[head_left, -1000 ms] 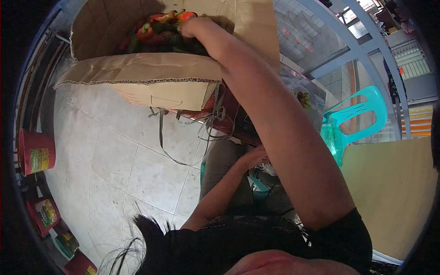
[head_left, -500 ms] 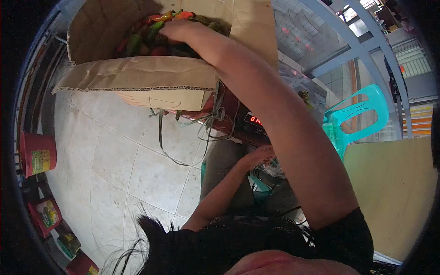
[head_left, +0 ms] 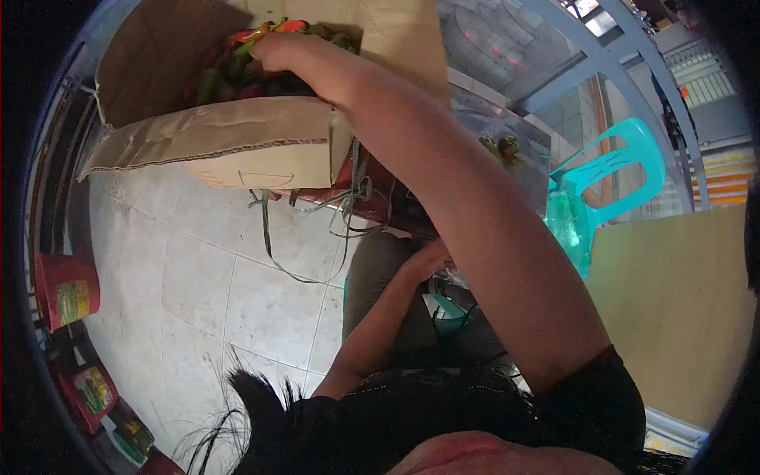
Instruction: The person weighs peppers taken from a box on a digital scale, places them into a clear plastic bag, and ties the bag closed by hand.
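Note:
My right hand reaches into an open cardboard box at the upper left. It is down among green, red and orange peppers, and its fingertips are hidden there. Low by my lap, my left hand is curled at the edge of a crumpled clear plastic bag. My right forearm covers part of that hand and of the bag. Just beyond the left hand, a dark scale shows partly behind the same arm.
Loose green strapping dangles below the box. Some peppers in clear plastic lie right of my arm. A turquoise chair and a wooden board are at the right. Red pots line the left side of the tiled floor.
The whole view has shifted, so the box sits further left. The scale's red digits are now behind my arm, and the bagged peppers show more. My right hand stays among the peppers.

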A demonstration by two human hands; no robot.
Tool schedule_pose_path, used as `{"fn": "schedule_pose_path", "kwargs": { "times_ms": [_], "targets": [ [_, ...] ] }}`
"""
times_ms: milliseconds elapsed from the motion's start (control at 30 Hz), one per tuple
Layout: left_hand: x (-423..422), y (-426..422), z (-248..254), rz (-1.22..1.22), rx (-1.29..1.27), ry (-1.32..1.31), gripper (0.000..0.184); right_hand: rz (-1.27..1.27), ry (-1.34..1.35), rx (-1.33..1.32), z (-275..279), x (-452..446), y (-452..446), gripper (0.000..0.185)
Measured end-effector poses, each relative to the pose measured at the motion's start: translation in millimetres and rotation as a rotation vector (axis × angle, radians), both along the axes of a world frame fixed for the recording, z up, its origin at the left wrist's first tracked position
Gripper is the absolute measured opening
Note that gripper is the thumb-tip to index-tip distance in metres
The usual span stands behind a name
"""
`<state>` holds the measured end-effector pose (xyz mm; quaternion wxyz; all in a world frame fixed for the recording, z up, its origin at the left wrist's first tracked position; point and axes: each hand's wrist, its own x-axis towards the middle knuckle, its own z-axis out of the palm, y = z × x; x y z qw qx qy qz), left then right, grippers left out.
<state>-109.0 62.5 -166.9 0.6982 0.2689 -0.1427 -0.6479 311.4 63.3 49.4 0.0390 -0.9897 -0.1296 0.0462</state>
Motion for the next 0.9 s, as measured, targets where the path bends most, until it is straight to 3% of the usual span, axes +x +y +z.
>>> {"fn": "schedule_pose_path", "kwargs": {
  "times_ms": [100, 167, 233, 300, 367, 400, 467, 533, 667, 733, 900],
  "targets": [
    [-1, -5, -6, -0.048, 0.018, -0.048, 0.045, -0.084, -0.26, 0.22, 40, -40, 0, 0.041],
    [11, 14, 42, 0.043, 0.024, -0.314, 0.044, -0.076, -0.403, 0.397, 59, -51, -11, 0.042],
    [18, 18, 58, 0.018, 0.071, -0.325, 0.042, -0.025, -0.535, 0.663, 76, -60, -24, 0.043],
    [20, 12, 52, -0.126, 0.167, -0.09, 0.041, 0.0, -0.415, 0.935, 128, -120, -52, 0.037],
    [16, 12, 51, -0.087, 0.163, -0.07, 0.036, 0.187, -0.885, 0.703, 135, -159, -96, 0.033],
    [13, 12, 51, -0.068, 0.159, -0.059, 0.034, 0.101, -0.67, 0.962, 144, -193, -113, 0.033],
    [10, 8, 41, -0.076, 0.098, -0.096, 0.038, 0.014, -0.586, 1.14, 144, -259, -149, 0.03],
    [9, 6, 38, -0.102, 0.037, -0.09, 0.04, -0.377, -0.836, 0.688, 118, -330, -181, 0.045],
    [6, 3, 44, -0.125, 0.001, -0.022, 0.033, -0.727, -0.695, 0.631, 8, -447, -226, 0.039],
    [3, 3, 47, -0.1, 0.058, -0.035, 0.032, -0.924, -0.635, 0.849, -30, -486, -229, 0.038],
    [1, 0, 45, -0.098, 0.16, -0.193, 0.037, -1.102, -0.955, 0.654, -84, -514, -244, 0.041]
  ]
}}
